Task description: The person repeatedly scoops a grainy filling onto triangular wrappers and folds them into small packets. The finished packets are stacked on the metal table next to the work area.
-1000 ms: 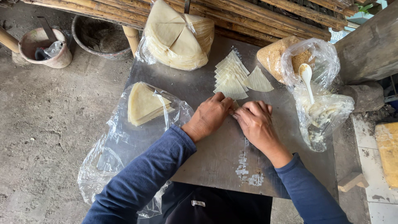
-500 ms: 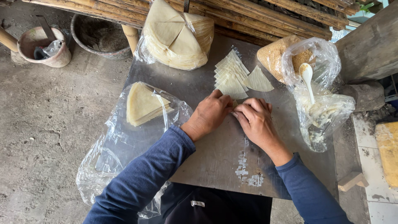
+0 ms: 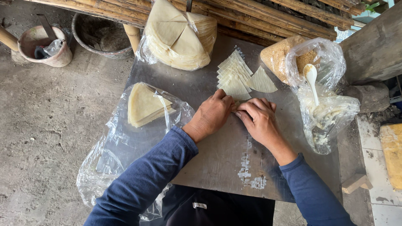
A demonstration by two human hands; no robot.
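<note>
A bare concrete floor (image 3: pixel 37 138) surrounds a metal counter (image 3: pixel 217 167) carrying bagged wrapper stacks. The left hand (image 3: pixel 211 115) and right hand (image 3: pixel 259 119) meet at the counter's middle, fingers pressed together on a small pale wrapper (image 3: pixel 237 104), mostly hidden beneath them. In my judgement, firm, even fingertip pressure along the fold would keep it neat. The folded triangles (image 3: pixel 234 75) just beyond look thin, flat and cream-coloured.

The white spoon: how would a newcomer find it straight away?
Start at the metal table and go to its right edge, where two clear plastic bags sit. The white spoon stands in the nearer bag of pale filling, the only utensil on the table.
</note>
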